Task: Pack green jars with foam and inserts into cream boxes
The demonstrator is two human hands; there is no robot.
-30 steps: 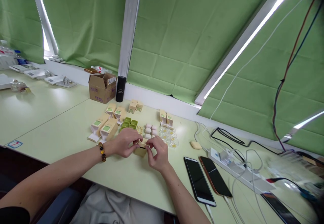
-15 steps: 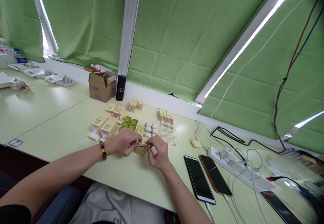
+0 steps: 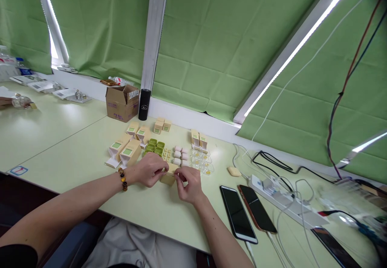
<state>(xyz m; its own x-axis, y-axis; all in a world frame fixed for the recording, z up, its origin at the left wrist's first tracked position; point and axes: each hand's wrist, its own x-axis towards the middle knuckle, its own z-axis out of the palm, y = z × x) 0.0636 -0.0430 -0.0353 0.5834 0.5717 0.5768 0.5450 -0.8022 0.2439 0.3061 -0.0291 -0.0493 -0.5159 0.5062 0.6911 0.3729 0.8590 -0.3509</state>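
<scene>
A small tan cardboard box (image 3: 168, 178) stands on the table edge side, between my two hands. My left hand (image 3: 150, 170) pinches its left top edge, fingers closed. On the opposite side, my right hand (image 3: 189, 184) grips the right top corner between thumb and fingers. The box top looks flat and closed. Just beyond are green square containers (image 3: 153, 146), small yellow pieces (image 3: 166, 154), white and pink rounded pieces (image 3: 180, 154) and clear plastic pieces with yellow bits (image 3: 202, 161). Larger tan boxes with green labels (image 3: 130, 151) lie open-ended left of them.
Two small boxes (image 3: 162, 125), a black cylinder (image 3: 144, 105) and an open carton (image 3: 122, 103) stand at the back. Phones (image 3: 238, 214), a power strip (image 3: 284, 203) and cables lie right. What looks like another person's hand (image 3: 5, 103) is at far left.
The dark gap along the box's top has gone, and the top now lies flat. My right fingers have shifted slightly down. What looks like another person's hand has appeared at far left.
</scene>
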